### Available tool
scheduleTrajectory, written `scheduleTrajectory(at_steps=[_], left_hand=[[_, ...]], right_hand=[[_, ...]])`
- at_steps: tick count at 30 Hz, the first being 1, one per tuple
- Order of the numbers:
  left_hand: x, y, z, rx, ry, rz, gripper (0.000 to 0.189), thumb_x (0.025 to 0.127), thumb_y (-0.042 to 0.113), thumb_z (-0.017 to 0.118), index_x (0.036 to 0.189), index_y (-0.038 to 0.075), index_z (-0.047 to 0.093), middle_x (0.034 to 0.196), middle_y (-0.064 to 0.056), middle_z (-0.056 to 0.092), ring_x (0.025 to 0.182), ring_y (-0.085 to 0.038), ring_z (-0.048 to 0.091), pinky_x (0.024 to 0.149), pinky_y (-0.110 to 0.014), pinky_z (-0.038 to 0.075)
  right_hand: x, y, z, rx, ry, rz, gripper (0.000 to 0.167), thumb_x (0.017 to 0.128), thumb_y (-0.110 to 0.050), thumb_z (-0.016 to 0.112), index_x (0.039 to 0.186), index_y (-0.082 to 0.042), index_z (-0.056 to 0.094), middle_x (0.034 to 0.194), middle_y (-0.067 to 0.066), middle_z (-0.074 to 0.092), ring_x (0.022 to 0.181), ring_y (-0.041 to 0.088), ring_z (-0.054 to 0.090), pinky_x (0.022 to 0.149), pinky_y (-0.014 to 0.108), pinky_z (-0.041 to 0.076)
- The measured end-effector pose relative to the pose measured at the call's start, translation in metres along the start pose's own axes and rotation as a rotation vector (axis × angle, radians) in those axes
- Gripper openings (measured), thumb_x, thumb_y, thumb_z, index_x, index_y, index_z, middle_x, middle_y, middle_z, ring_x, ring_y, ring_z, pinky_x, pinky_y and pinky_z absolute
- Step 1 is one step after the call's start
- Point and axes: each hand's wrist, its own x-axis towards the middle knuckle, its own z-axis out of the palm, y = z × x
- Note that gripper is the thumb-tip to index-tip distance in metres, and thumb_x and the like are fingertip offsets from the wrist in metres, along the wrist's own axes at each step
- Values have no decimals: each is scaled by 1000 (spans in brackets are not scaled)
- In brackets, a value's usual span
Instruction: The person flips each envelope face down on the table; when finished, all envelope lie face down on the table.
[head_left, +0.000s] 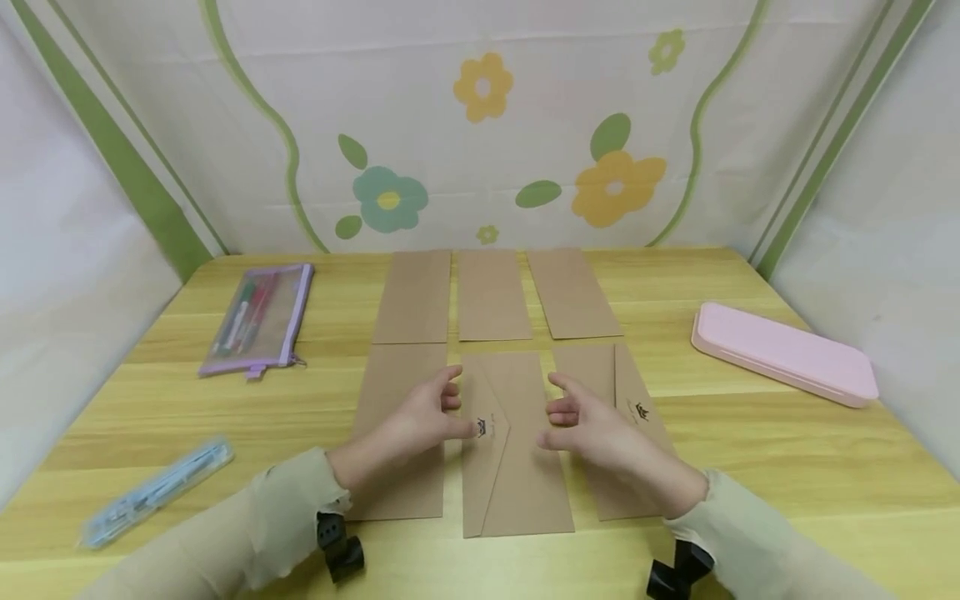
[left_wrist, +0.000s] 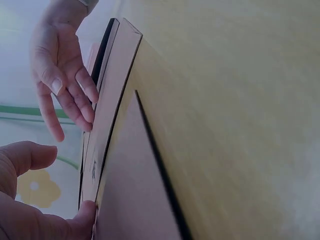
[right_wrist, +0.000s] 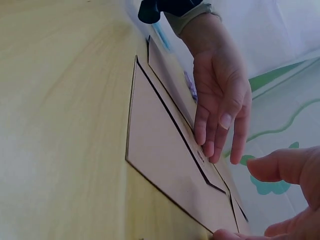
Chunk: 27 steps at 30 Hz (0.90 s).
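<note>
Centrally, a brown envelope [head_left: 519,454], pointed flap [head_left: 482,475], dark crown print [head_left: 482,427].

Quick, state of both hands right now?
Left hand: open, holding nothing, at the left edge of the front middle envelope.
Right hand: open, holding nothing, near that envelope's right edge.

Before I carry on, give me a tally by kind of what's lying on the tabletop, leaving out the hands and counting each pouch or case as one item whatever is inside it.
Brown envelopes: 6
Purple-edged mesh pouch: 1
Pink case: 1
Clear bluish case: 1
Total: 9
</note>
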Motion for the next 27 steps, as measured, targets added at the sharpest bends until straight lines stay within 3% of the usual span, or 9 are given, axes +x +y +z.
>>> scheduleTrajectory(at_steps=[10, 20, 23, 27], left_hand=[[0, -2, 7, -203, 27, -27, 83, 73, -2, 67, 144, -1, 24, 136, -25, 38, 125, -37, 40, 104, -48, 35], [2, -8, 11, -225, 81, 37, 65, 79, -7, 61, 138, -10, 32, 129, -26, 44, 118, -35, 44, 99, -42, 41], [3, -11, 10, -225, 112, 55, 61, 79, -9, 58, 135, -10, 37, 127, -25, 46, 116, -33, 45, 95, -34, 44], [5, -14, 5, -243, 152, 67, 58, 76, -12, 55, 132, -10, 43, 122, -22, 50, 109, -28, 48, 80, -18, 47]], right_hand=[[-3, 3, 3, 44, -34, -35, 85, 78, -13, 72, 146, -7, 22, 136, 22, 43, 125, 36, 40, 102, 49, 35], [-3, 5, 5, 78, -15, -37, 83, 77, -9, 72, 145, -6, 24, 140, 22, 38, 128, 37, 37, 104, 51, 33], [-1, 5, 5, 85, -17, -46, 81, 78, -9, 71, 145, -6, 25, 141, 22, 38, 128, 37, 37, 104, 50, 33], [5, 6, 7, 111, -6, -39, 81, 78, -9, 71, 144, -7, 26, 140, 19, 40, 128, 35, 38, 105, 50, 31]])
